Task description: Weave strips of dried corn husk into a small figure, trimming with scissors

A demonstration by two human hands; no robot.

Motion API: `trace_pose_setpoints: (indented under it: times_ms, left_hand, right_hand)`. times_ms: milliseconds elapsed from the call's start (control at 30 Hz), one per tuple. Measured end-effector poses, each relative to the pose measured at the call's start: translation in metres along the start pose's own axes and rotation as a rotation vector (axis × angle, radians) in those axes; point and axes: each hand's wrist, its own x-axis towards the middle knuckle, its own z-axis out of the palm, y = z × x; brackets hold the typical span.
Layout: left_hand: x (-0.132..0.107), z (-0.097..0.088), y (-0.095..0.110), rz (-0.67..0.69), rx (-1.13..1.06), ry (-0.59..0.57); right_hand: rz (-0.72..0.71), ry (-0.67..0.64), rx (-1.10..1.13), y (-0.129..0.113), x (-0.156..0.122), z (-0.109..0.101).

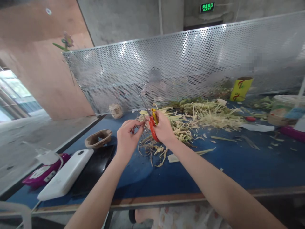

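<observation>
My right hand (164, 127) grips a pair of scissors (152, 127) with red and yellow handles, its long grey blades pointing up and away to the left. Close beside it, my left hand (128, 135) is closed in a pinch on a thin brown strand (137, 127), too small to make out well. The fingertips of both hands come close together above the blue table. Under and behind the right hand spreads a heap of pale yellow-green plant strips (181, 127), with curled brownish shreds (156, 151) at its near side.
A perforated metal screen (166, 66) stands behind the table (238, 168), a person seated beyond it. On the left lie a cardboard holder (98, 139), white power bank (66, 173), black phone (95, 170) and purple power strip (44, 171). A yellow tube (241, 89) and plastic tub (283, 111) stand right.
</observation>
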Motion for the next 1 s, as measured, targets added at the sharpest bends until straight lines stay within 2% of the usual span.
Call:
trace_pose_setpoints:
  times_ms: [100,267,400,500,667,733,833,900,1000]
  left_hand:
    - [0.000,0.000,0.000,0.011,0.014,0.015]
    - [-0.002,0.005,0.004,-0.035,-0.018,0.036]
    - [0.000,0.001,0.005,-0.229,-0.071,0.087]
    - [0.004,-0.004,-0.005,-0.370,-0.192,0.105]
    - [0.010,-0.003,-0.026,-0.461,-0.335,0.127]
    - [0.009,0.000,-0.029,-0.455,-0.361,0.131]
    - [0.007,0.003,-0.029,-0.406,-0.345,0.100]
    - [0.006,0.004,-0.029,-0.358,-0.318,0.071]
    - [0.004,0.004,-0.028,-0.284,-0.279,0.065]
  right_hand:
    - [-0.012,-0.027,-0.032,0.000,0.000,0.000]
    - [-0.007,0.032,-0.005,-0.001,-0.003,0.001]
    - [0.032,0.141,0.001,-0.003,0.000,-0.007]
    - [0.076,0.229,0.049,-0.003,0.006,-0.016]
    - [0.192,0.356,0.097,-0.001,0.010,-0.021]
    - [0.215,0.335,0.057,-0.002,0.009,-0.021]
    - [0.168,0.248,-0.076,-0.007,0.006,-0.018]
    - [0.099,0.151,-0.116,-0.011,0.004,-0.014]
    - [0.044,-0.031,-0.019,-0.014,0.002,-0.009]
